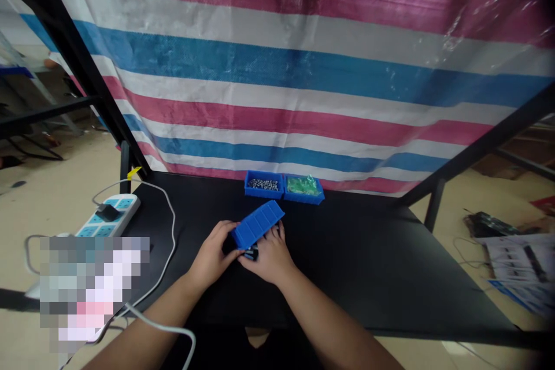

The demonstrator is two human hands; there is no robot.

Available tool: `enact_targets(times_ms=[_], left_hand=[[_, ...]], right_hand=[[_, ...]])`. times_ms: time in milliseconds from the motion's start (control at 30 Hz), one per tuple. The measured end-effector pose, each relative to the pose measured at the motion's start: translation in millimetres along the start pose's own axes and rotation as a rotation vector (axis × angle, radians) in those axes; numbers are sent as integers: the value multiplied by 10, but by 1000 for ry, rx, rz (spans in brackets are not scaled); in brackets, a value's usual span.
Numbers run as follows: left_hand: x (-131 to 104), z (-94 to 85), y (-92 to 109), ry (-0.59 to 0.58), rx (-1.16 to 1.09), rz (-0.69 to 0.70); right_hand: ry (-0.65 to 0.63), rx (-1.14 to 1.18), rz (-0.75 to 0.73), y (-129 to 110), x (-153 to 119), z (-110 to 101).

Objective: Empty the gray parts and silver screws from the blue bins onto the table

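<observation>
Nearest, a white cable (161, 329) loops in at lower left, and both forearms reach over the black tabletop (373, 266). The left hand (215, 251) is closed around the near-left end of a blue plastic parts bin (259, 224), thumb low and fingers at its edge. The right hand (272, 253) has its fingers curled at the bin's right side, partly hidden; I cannot tell whether they grip it or reach inside. The bin is tilted between the hands, ribbed face up, with a dark piece (251, 252) below it, too blurred to identify. The bin looks light, stiff and rather smooth; its end walls or rim should give the surest hold. Beyond sit a blue bin of small metal parts (263, 193) and a blue bin of green packets (303, 198), before a striped tarpaulin (281, 78).
</observation>
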State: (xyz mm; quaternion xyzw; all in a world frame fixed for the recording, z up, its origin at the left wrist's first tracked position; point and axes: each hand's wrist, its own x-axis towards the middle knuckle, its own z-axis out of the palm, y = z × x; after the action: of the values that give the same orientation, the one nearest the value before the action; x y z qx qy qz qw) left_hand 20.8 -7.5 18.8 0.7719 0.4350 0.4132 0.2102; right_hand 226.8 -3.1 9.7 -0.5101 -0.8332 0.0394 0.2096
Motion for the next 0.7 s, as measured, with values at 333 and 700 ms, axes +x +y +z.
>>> enact_targets(times_ms=[333,700], left_hand=[[-17,16,-69,50,0,-64],[-23,91,-209,166,-274,-278]], right_hand=[[-69,-1,63,-48,19,-120],[-123,27,42,-30,22,-150]])
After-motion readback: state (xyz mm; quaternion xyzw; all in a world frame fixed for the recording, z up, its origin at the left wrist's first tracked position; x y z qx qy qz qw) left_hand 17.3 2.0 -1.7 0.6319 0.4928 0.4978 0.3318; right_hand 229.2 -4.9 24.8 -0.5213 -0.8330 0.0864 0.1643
